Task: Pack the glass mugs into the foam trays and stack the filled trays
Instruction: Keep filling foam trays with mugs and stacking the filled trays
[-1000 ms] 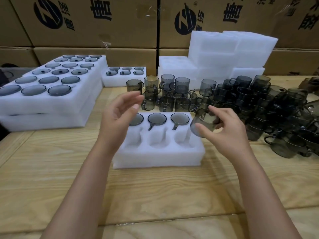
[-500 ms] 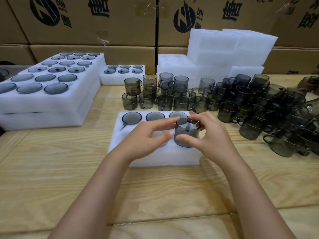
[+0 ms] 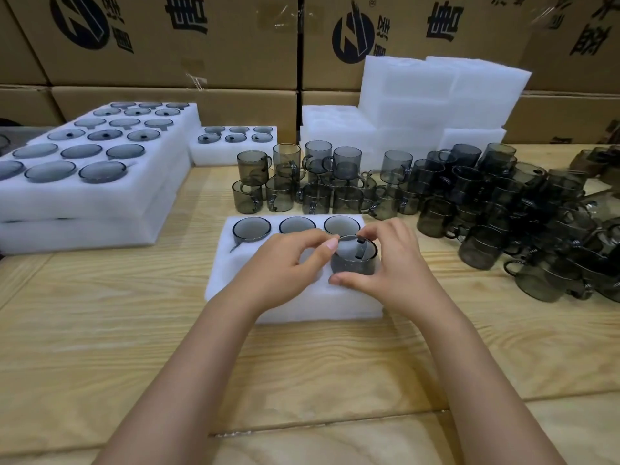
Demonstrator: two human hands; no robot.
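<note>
Both hands on one smoked-glass mug [image 3: 354, 260]. The right hand [image 3: 396, 263] wraps it, thumb on the near wall and fingers over the far rim. The left hand [image 3: 285, 266] has curled fingers pinching the left side of the rim. The mug is upright at the near-right pocket of the foam tray [image 3: 226, 276], with most of its wall above the foam, so I'd say it is not seated yet.

The far row is full: three seated mugs [image 3: 251, 229], rims flush with the foam. The other two near pockets are hidden under the left hand.

Risks as I see them:
- Handle vs slot: I can't tell where the handle points. If it misses the cut-out, pushing down wedges the mug or tears the foam.
- Tilted entry: uneven push from the two hands could bind the mug in the pocket. Forcing glass is a bad idea.
- Tray is light and loose on the desk [image 3: 100, 313]. A sideways shove could slide it into the loose mugs [image 3: 315, 196] just behind.
- A mug left proud of the foam would take load once this tray joins the filled trays [image 3: 100, 203] on the left.
</note>
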